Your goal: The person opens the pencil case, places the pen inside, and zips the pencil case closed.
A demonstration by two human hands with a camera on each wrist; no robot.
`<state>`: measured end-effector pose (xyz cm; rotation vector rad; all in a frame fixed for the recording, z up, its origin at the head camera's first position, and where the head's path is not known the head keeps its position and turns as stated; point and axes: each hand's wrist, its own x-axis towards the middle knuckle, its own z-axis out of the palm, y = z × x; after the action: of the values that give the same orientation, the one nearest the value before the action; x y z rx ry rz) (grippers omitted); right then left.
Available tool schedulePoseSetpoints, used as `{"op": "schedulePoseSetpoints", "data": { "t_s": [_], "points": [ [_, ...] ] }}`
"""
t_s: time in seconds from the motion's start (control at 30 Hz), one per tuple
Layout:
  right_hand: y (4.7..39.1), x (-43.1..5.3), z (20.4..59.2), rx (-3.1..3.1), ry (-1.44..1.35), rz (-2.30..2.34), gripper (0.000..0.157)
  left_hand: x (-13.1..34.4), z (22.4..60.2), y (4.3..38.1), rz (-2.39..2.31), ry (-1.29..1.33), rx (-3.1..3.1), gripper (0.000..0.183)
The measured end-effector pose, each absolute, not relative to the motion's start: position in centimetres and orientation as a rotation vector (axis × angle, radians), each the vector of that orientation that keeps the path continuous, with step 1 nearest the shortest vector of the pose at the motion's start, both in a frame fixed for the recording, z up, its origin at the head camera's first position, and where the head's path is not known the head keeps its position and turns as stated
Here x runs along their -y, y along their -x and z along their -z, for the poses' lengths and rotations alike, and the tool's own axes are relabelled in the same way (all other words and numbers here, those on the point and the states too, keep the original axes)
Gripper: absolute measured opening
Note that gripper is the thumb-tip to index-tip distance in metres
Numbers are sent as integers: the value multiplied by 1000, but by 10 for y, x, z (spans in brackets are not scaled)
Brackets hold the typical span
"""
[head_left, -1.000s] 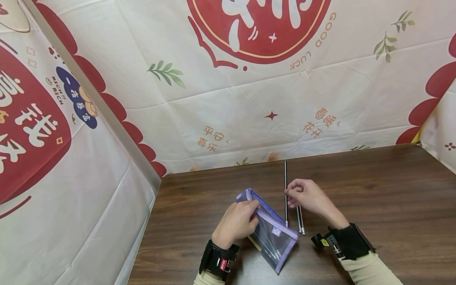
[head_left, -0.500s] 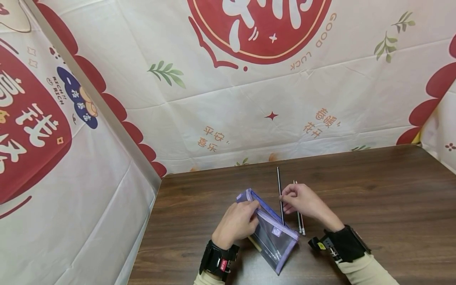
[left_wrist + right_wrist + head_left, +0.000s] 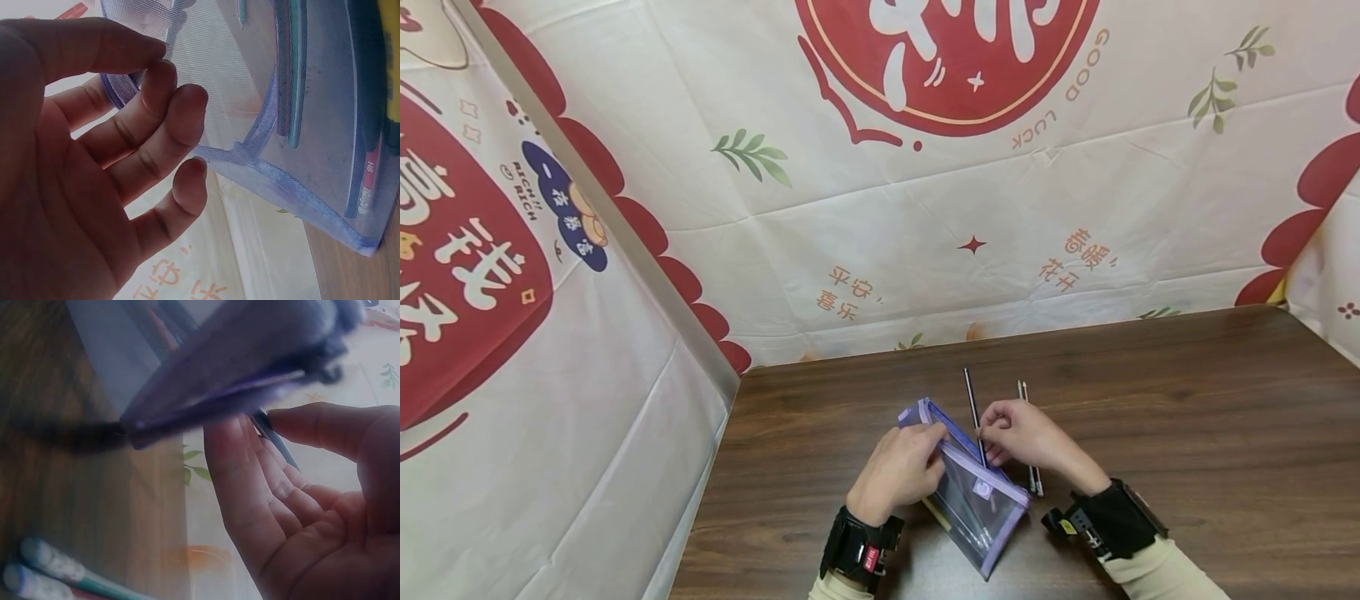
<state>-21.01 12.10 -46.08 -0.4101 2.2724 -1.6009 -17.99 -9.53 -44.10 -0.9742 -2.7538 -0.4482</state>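
Observation:
My left hand [image 3: 895, 471] pinches the upper edge of a purple mesh zip pencil pouch [image 3: 1003, 521], holding it tilted with its zipped side parted. In the left wrist view the thumb and forefinger [image 3: 159, 62] meet at the pouch's edge. Several pencils [image 3: 292, 81] and a yellow item [image 3: 392, 56] show through the mesh. My right hand [image 3: 1018, 433] pinches a dark pencil [image 3: 970, 392] between thumb and fingers. The pencil leans left at its top, and its lower end sits at the pouch's opening. The right wrist view shows its shaft [image 3: 279, 444] between the fingertips.
Two more pencils [image 3: 1036, 482] lie on the brown wooden table [image 3: 1187, 433] just right of the pouch. Their white-banded ends [image 3: 50, 559] show in the right wrist view. A printed white cloth [image 3: 880, 225] hangs behind the table, and another cloth panel [image 3: 617, 400] stands at the left.
My right hand has moved left and a little toward me with the pencil, which now leans left and has its lower end at the pouch's opening. The left hand and pouch stay put.

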Motion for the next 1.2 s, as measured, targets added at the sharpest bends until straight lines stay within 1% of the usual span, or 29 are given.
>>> {"op": "schedulePoseSetpoints", "data": {
  "t_s": [0.63, 0.87, 1.2],
  "points": [
    [208, -113, 470, -2345, 483, 1471, 10, 95, 441, 180, 447, 979, 2752, 19],
    [207, -111, 471, -2413, 564, 1427, 9, 95, 442, 180, 457, 977, 2762, 17],
    [206, -107, 473, -2546, 595, 1319, 6, 95, 442, 180, 438, 991, 2739, 15]
  ]
}}
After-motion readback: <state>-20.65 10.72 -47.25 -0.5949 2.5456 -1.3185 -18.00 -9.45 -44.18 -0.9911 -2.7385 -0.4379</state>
